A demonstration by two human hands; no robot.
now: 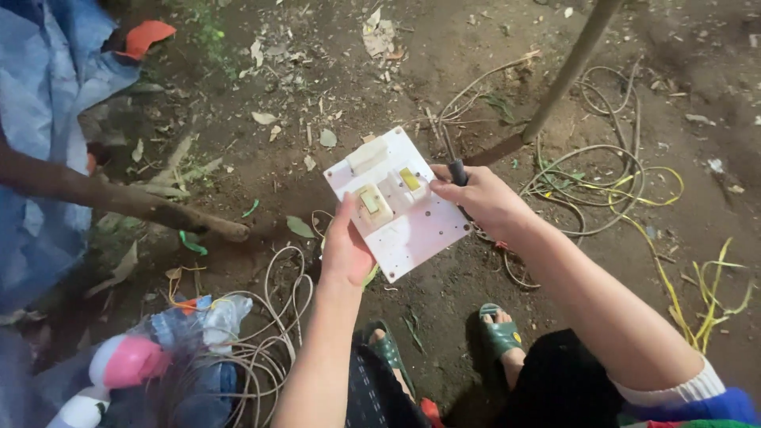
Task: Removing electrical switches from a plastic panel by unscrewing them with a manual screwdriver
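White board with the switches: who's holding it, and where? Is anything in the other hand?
The left hand grips the white switch board by its lower left edge. The right hand holds a dark-handled tool by its handle, against the board's right side.

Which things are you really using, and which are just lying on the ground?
In use: white switch board, held by left hand; dark-handled tool in right hand.

Lying about: tangled wires, dry leaves, plastic bottles, wooden stick.
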